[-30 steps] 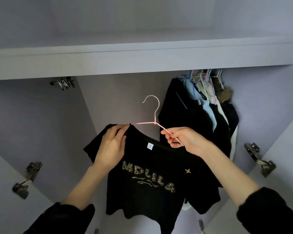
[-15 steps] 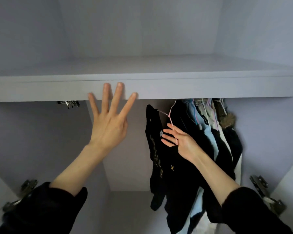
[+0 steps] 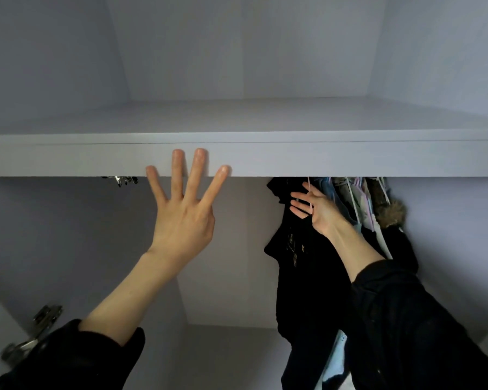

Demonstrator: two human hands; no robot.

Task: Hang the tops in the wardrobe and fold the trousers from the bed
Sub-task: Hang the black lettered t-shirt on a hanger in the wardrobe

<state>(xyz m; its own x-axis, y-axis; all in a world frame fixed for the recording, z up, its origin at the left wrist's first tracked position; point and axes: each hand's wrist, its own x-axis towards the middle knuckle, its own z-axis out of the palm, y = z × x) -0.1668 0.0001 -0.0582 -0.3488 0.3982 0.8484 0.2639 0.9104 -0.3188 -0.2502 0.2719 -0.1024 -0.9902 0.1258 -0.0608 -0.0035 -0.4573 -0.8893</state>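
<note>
**Black top now edge-on among the hanging clothes**

Since the earlier frames the black top (image 3: 299, 263) has swung from facing the camera, held up in both hands, to hanging edge-on under the shelf, and the left hand has let go of it and risen to the shelf edge.

Largest in view, the pale wardrobe (image 3: 68, 235) fills the frame, with its shelf (image 3: 321, 157) running across the whole width. Below the shelf on the right hang the other clothes (image 3: 378, 220), packed closely, one with a fur trim. The black top hangs just left of them, touching the nearest garment, its gold lettering seen side-on.

The left hand (image 3: 182, 218) is raised with its fingers (image 3: 193, 175) straight and spread; the tips overlap the front edge of the shelf, and it holds nothing. The right hand (image 3: 319, 211) reaches in at the top of the black top, its fingers (image 3: 297, 206) loosely extended leftward while the pink hanger (image 3: 310, 198) runs across the palm; whether it grips the wire or only touches it I cannot tell. Both forearms come out of black sleeves (image 3: 423, 333).

A metal door hinge (image 3: 44, 319) shows at lower left, and a small metal fitting (image 3: 121, 180) sits under the shelf on the left.
</note>
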